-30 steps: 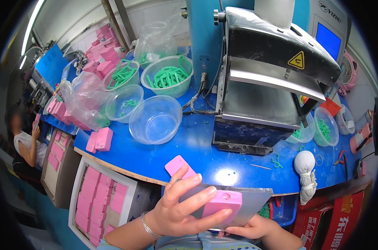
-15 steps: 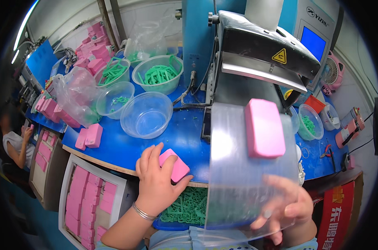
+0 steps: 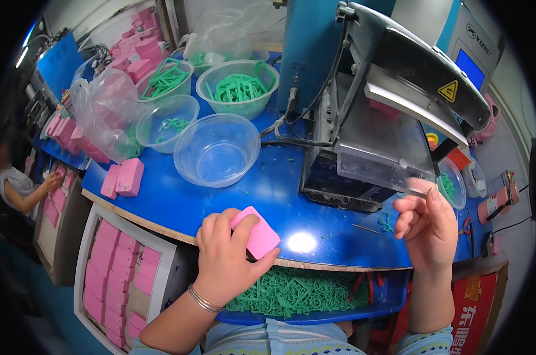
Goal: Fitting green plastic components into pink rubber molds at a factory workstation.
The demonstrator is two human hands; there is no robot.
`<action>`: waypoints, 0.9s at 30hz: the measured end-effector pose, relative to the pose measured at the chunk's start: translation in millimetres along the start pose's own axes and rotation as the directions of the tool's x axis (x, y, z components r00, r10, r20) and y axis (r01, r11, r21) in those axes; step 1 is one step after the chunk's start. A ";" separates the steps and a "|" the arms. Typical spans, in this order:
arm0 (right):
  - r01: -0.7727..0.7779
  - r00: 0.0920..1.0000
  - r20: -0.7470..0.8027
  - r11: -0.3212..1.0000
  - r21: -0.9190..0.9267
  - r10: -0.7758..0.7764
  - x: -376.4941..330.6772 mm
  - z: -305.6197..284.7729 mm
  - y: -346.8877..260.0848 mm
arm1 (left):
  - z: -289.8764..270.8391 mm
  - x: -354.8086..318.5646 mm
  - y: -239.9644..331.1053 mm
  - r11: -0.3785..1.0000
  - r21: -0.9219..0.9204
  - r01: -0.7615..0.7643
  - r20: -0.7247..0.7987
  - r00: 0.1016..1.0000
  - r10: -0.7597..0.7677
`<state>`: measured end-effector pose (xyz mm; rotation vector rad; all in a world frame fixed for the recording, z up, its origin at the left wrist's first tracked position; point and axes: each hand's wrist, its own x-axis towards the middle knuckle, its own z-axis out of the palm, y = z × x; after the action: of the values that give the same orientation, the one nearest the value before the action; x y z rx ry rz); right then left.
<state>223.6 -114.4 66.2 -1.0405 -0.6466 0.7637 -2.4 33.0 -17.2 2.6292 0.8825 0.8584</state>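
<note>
- Blue tabletop (image 3: 179,201) curving across the view, a grey press machine (image 3: 392,118) sitting at its right half.
- Left hand (image 3: 226,263) resting at the near edge of the tabletop, its grip clamping a pink rectangular case (image 3: 256,236) between thumb and fingers; case tilting, one corner raised.
- Right hand (image 3: 428,228) hovering just in front of the machine, fingertips pinching the edge of a clear plastic sheet (image 3: 383,157) lying in the machine's opening.
- Empty clear bowl (image 3: 216,151) standing left of the machine; further bowls holding green plastic parts (image 3: 238,89) behind it.
- Two more pink cases (image 3: 123,177) lying near the left rim.
- Green plastic scrap (image 3: 291,293) piling in a tray below the tabletop edge.
- White tray of pink cases (image 3: 111,272) sitting lower left.
</note>
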 end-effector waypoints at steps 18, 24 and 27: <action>0.088 0.990 -0.088 0.972 -0.218 -0.110 14.4 -51.6 24.6 | -68.6 -149.2 -127.7 0.833 0.315 0.455 -0.273 0.884 -0.379; 0.116 0.993 0.025 0.965 -0.237 -0.113 15.6 -76.0 16.1 | -94.8 -250.4 -171.9 0.584 0.137 0.800 -0.100 0.598 -0.795; 0.081 0.983 -0.139 0.957 -0.278 -0.124 16.2 -72.2 20.9 | -78.7 -280.7 -177.7 0.428 -0.072 0.901 0.067 0.433 -0.899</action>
<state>284.1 -131.7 21.9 -1.2928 -0.6778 0.5056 -314.8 4.3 -151.9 1.5801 1.9042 0.5062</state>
